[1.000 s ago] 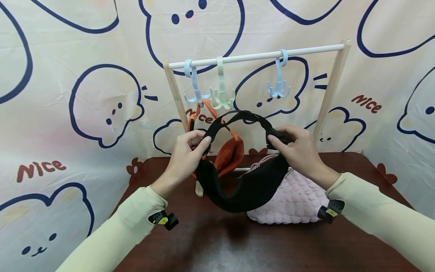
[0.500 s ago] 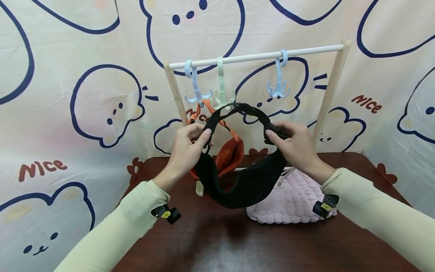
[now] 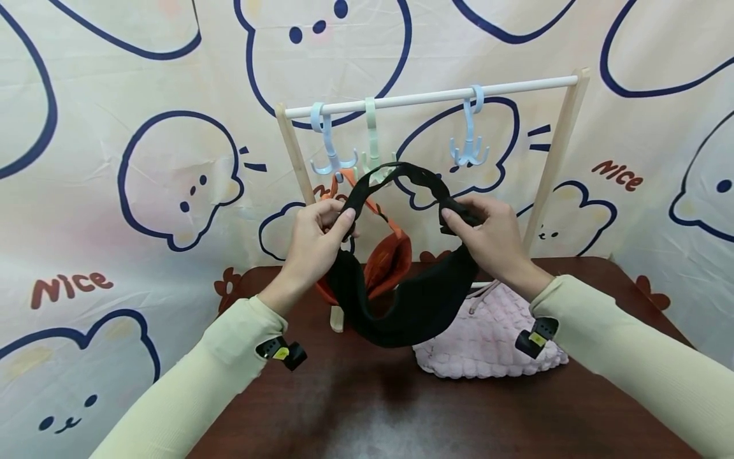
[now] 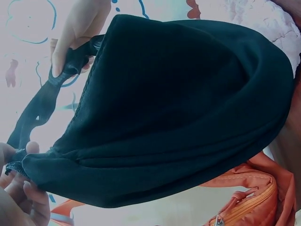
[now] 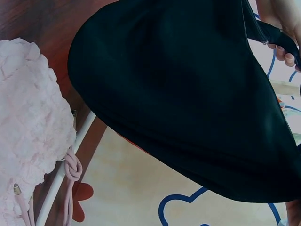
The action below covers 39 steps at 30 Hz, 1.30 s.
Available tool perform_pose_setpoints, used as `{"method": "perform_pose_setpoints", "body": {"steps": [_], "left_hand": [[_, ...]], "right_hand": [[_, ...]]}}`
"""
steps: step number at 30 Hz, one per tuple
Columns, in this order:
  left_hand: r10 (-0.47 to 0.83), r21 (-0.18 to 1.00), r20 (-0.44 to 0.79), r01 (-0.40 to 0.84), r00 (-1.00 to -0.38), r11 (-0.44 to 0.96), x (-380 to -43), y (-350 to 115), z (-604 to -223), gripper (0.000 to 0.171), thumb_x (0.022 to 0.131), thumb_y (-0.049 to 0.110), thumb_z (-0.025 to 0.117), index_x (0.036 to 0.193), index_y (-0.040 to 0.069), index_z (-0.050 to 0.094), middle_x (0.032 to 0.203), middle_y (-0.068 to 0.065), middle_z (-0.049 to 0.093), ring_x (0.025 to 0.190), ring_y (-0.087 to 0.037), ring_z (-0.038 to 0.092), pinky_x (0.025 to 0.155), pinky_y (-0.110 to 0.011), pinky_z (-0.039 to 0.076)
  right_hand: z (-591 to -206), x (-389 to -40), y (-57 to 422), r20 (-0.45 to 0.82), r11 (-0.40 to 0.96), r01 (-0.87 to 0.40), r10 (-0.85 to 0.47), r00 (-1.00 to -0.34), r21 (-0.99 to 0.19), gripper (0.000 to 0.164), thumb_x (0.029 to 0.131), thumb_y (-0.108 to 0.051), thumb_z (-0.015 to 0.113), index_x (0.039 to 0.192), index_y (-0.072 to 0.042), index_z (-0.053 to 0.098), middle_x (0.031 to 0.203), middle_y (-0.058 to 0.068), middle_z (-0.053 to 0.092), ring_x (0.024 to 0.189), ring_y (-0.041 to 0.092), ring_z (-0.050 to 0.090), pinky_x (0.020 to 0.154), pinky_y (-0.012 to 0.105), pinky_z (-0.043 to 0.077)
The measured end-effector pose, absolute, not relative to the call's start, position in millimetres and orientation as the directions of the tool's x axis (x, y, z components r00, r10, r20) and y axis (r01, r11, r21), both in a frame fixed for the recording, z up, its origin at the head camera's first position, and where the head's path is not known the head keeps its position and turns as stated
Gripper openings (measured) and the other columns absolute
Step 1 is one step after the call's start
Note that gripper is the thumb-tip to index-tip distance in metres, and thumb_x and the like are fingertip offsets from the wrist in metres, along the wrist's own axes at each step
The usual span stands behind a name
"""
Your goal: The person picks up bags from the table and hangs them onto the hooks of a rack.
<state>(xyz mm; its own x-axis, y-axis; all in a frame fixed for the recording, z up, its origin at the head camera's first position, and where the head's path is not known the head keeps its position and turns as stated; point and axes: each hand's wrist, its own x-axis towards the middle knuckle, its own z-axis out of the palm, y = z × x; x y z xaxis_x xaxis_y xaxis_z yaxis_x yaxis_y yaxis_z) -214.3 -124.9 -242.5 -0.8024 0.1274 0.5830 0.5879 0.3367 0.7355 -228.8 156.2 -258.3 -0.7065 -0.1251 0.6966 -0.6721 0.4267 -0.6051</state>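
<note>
Black bag point(image 3: 415, 312) is pinched by its strap between thumb and fingers of the left hand point(image 3: 315, 242) and right hand point(image 3: 492, 239). It is held above the table point(image 3: 344, 408).

Smooth matt cloth for the black bag point(image 3: 401, 319), puckered cloth (rough-looking) for the pink bag point(image 3: 484, 341).

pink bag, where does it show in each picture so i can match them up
Head: pink bag below and right of centre, on the table.
Left wrist: pink bag in the top right corner.
Right wrist: pink bag along the left edge.
Shared landmark: the black bag, in all three.
</note>
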Motion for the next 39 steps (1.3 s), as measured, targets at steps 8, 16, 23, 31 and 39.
{"method": "perform_pose_setpoints", "body": {"steps": [8, 16, 23, 31, 39], "left_hand": [[0.116, 0.744, 0.584, 0.587, -0.804, 0.321, -217.6, -123.8, -238.2, 0.020, 0.103, 0.015, 0.058, 0.097, 0.000, 0.070, 0.079, -0.021, 0.072, 0.060, -0.013, 0.052, 0.056, -0.026, 0.033], [0.104, 0.753, 0.575, 0.575, -0.811, 0.320, -219.4, -121.6, -232.5, 0.022, 0.102, 0.015, 0.058, 0.097, -0.004, 0.069, 0.077, -0.020, 0.073, 0.060, -0.013, 0.052, 0.057, -0.027, 0.030], [0.089, 0.756, 0.567, 0.560, -0.819, 0.340, -223.7, -119.3, -228.5, 0.021, 0.102, 0.015, 0.059, 0.095, -0.001, 0.070, 0.074, -0.015, 0.073, 0.064, -0.018, 0.059, 0.060, -0.028, 0.035], [0.080, 0.784, 0.521, 0.513, -0.850, 0.349, -227.4, -116.7, -227.5, 0.021, 0.102, 0.016, 0.059, 0.095, -0.001, 0.069, 0.072, -0.012, 0.072, 0.062, -0.012, 0.057, 0.058, -0.027, 0.040], [0.067, 0.821, 0.463, 0.456, -0.884, 0.343, -231.8, -115.3, -227.4, 0.023, 0.103, 0.019, 0.059, 0.094, 0.000, 0.068, 0.069, -0.001, 0.071, 0.064, -0.014, 0.059, 0.057, -0.026, 0.039]], "right_hand": [[-253.1, -233.1, 151.8, 0.701, 0.431, -0.668, -0.105, -0.705, -0.607, 0.017, 0.096, -0.015, 0.069, 0.102, 0.001, 0.073, 0.090, 0.016, 0.076, 0.074, -0.008, 0.064, 0.070, 0.010, 0.050], [-246.0, -238.0, 147.3, 0.684, 0.462, -0.644, -0.104, -0.722, -0.610, 0.022, 0.097, -0.018, 0.067, 0.105, 0.001, 0.074, 0.092, 0.017, 0.076, 0.072, -0.007, 0.063, 0.068, 0.013, 0.048], [-241.7, -244.8, 145.6, 0.665, 0.490, -0.621, -0.106, -0.739, -0.612, 0.023, 0.098, -0.019, 0.066, 0.106, 0.002, 0.073, 0.092, 0.018, 0.076, 0.071, -0.009, 0.063, 0.065, 0.013, 0.048], [-240.0, -249.8, 143.7, 0.630, 0.514, -0.592, -0.122, -0.767, -0.620, 0.025, 0.099, -0.021, 0.065, 0.108, 0.001, 0.072, 0.096, 0.018, 0.075, 0.080, 0.021, 0.072, 0.069, 0.014, 0.049], [-239.9, -253.2, 140.8, 0.622, 0.533, -0.582, -0.127, -0.773, -0.615, 0.024, 0.098, -0.019, 0.065, 0.107, 0.001, 0.073, 0.096, 0.018, 0.075, 0.082, 0.027, 0.073, 0.070, 0.016, 0.050]]}}
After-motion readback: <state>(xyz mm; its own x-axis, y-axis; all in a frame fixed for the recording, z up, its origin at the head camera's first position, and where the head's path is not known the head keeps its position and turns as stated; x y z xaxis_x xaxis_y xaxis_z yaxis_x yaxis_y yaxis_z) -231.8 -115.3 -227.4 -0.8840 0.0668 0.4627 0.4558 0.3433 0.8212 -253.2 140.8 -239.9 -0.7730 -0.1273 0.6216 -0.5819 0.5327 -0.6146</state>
